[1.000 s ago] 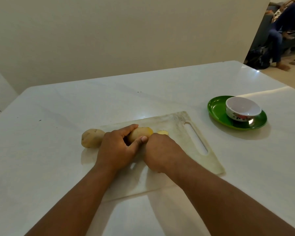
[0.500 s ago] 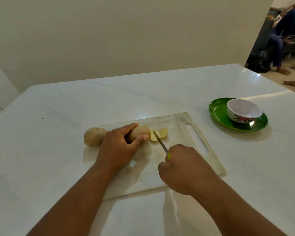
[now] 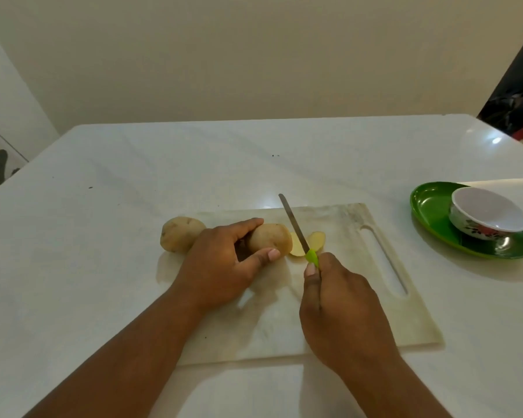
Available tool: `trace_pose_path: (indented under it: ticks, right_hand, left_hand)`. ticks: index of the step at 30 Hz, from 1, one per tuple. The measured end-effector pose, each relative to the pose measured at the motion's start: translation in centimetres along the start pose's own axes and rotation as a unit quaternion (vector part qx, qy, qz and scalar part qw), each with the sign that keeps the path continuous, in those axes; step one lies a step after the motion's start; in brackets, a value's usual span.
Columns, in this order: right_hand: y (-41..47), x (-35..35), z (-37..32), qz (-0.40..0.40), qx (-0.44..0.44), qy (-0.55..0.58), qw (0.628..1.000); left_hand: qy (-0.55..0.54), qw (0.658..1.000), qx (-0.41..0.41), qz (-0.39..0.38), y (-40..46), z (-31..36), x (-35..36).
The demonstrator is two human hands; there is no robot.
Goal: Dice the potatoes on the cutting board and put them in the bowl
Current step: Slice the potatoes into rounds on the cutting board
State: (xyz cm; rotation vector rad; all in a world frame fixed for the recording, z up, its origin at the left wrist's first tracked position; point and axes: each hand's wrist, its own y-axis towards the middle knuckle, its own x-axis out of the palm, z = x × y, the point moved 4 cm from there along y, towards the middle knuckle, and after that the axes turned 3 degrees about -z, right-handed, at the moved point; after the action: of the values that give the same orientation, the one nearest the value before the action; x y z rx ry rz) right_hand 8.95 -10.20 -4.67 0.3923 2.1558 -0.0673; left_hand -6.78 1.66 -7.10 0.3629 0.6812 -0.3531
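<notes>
White bowl (image 3: 489, 217) unlabelled | left grip (image 3: 221, 267) clasps potato (image 3: 271, 240) | right grip (image 3: 341, 300) clutches knife (image 3: 295, 227)

White table (image 3: 103, 267) carries cutting board (image 3: 360, 312), green plate (image 3: 429, 212), 1 potato (image 3: 180, 238).

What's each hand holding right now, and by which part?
Left hand grips the potato around its uncut end. Right hand holds the knife by its green handle.

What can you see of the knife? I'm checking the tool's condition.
The knife has a narrow, straight, grey metal blade and a bright green handle, mostly hidden in the right hand gripping it. The blade points away from the person, between the held potato and the cut slices. Edge condition cannot be told.
</notes>
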Motion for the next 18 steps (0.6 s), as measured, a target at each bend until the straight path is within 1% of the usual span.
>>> trace_pose_path:
  ticks: [4,7,18]
  right_hand:
    - [0.14,0.34,0.11,-0.020,0.010,-0.034,0.999]
    - [0.14,0.51,0.13,-0.029,0.024,-0.038,0.999]
    - [-0.52,0.42,0.07,-0.029,0.029,-0.041,0.998]
  left_hand:
    - [-0.005,1.000,-0.002,0.019,0.12,0.03,-0.03]
    - [-0.006,1.000,-0.003,0.022,0.11,0.01,-0.03]
    - [-0.013,1.000,-0.003,0.026,0.05,0.01,-0.18]
